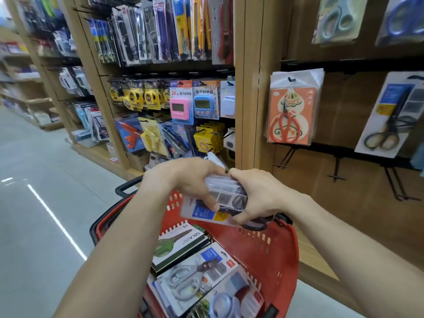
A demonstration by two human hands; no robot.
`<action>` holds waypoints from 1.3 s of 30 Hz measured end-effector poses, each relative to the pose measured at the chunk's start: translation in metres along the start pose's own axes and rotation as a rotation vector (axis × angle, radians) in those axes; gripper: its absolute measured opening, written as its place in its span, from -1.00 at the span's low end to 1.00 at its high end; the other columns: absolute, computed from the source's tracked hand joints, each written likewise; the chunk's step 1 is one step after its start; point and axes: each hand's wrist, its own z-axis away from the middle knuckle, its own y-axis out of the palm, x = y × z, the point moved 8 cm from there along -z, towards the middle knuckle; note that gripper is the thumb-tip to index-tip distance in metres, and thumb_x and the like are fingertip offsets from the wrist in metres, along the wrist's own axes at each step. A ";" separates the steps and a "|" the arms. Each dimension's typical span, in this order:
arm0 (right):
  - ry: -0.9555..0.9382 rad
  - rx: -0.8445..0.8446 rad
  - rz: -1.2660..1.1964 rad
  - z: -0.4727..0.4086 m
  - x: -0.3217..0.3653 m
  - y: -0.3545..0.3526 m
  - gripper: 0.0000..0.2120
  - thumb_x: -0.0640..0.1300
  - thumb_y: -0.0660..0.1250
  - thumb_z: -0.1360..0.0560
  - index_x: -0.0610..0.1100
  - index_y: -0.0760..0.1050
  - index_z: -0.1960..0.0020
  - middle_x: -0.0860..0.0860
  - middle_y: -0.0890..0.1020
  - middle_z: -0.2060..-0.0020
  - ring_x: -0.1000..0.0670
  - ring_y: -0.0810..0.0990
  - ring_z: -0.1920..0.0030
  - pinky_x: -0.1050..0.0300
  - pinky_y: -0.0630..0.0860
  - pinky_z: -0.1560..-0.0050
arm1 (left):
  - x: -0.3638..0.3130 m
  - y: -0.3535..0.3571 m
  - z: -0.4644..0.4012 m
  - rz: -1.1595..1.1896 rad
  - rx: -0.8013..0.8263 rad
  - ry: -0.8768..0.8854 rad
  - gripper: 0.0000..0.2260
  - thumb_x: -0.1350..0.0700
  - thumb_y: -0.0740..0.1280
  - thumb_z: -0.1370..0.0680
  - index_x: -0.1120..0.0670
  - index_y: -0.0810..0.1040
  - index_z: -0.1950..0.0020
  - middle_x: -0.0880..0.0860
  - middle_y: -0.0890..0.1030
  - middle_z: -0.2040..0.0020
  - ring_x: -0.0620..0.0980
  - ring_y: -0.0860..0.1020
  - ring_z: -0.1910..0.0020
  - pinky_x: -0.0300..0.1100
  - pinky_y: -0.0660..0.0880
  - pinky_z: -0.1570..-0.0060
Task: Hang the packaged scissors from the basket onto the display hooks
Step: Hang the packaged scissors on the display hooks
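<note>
Shop aisle — both hands [229, 191] grip scissors pkg [220, 203] above basket [263, 246].

I note the pack [215, 204] under the left thumb [210, 200]: clear, blue and yellow card, black handles by right fingers [243, 218]. Basket [273, 246] below fingers: red. Below it, a green-handled pack [177, 245].

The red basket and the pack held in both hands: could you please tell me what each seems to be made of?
The red basket looks like moulded plastic with a dull sheen: its walls are one colour, pierced by neat slots. The pack in the left hand and right hand looks like printed card under a clear, glossy plastic blister, which glints.
</note>
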 end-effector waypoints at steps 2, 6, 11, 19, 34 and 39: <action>0.073 -0.047 -0.139 0.001 -0.009 -0.002 -0.37 0.25 0.62 -0.14 0.03 0.33 0.04 0.11 0.56 0.22 -0.03 0.55 0.22 -0.02 0.51 0.23 | 0.003 -0.021 0.010 -0.013 -0.121 -0.024 -0.48 -0.28 0.64 -0.32 -0.21 0.54 -0.17 -0.20 0.63 0.05 -0.12 0.61 0.06 -0.04 0.60 -0.06; 0.317 -0.222 -0.634 0.007 -0.042 -0.010 -0.44 0.13 0.69 -0.15 0.01 0.55 -0.03 0.09 0.71 0.12 0.05 0.69 0.12 -0.01 0.64 0.11 | 0.026 -0.064 0.026 0.349 -0.634 -0.034 -0.25 -0.42 0.60 -0.24 -0.30 0.42 -0.34 -0.18 0.66 0.05 -0.16 0.67 0.12 -0.01 0.64 0.09; 0.425 -0.428 -1.345 0.007 -0.052 -0.027 -0.62 -0.24 0.64 -0.35 -0.22 0.67 -0.14 -0.12 0.77 0.03 -0.10 0.76 0.07 0.05 0.66 0.06 | 0.030 -0.012 -0.001 0.912 -0.532 -0.119 0.10 -0.54 0.55 -0.13 -0.11 0.31 -0.55 -0.11 0.62 -0.17 -0.08 0.65 -0.16 -0.08 0.62 -0.02; 0.523 -0.555 -1.664 0.013 -0.063 -0.032 -0.66 -0.31 0.57 -0.39 -0.29 0.68 -0.15 -0.25 0.74 -0.02 -0.17 0.73 0.08 -0.06 0.70 0.01 | -0.039 0.040 -0.046 1.513 -0.165 0.224 -0.33 -0.31 0.48 -0.42 -0.25 0.39 -0.49 0.01 0.65 -0.37 0.19 0.69 -0.21 0.03 0.66 0.09; 0.637 -1.053 -1.208 0.064 -0.122 -0.073 -0.31 -0.01 0.77 -0.11 -0.11 0.56 -0.15 -0.11 0.72 0.01 -0.07 0.76 0.06 -0.04 0.72 0.01 | -0.083 0.027 -0.073 1.638 -0.253 0.282 -0.49 -0.13 0.55 -0.50 -0.21 0.51 -0.43 0.02 0.70 -0.28 0.07 0.72 -0.07 -0.13 0.65 0.20; 0.579 -0.999 -1.283 0.069 -0.129 -0.079 -0.42 -0.07 0.71 -0.24 -0.15 0.58 -0.19 -0.06 0.77 0.07 -0.06 0.78 0.07 0.04 0.70 0.08 | -0.087 0.027 -0.078 1.664 -0.271 0.268 -0.50 -0.18 0.49 -0.52 -0.20 0.50 -0.44 0.03 0.71 -0.27 0.09 0.73 -0.05 -0.13 0.65 0.30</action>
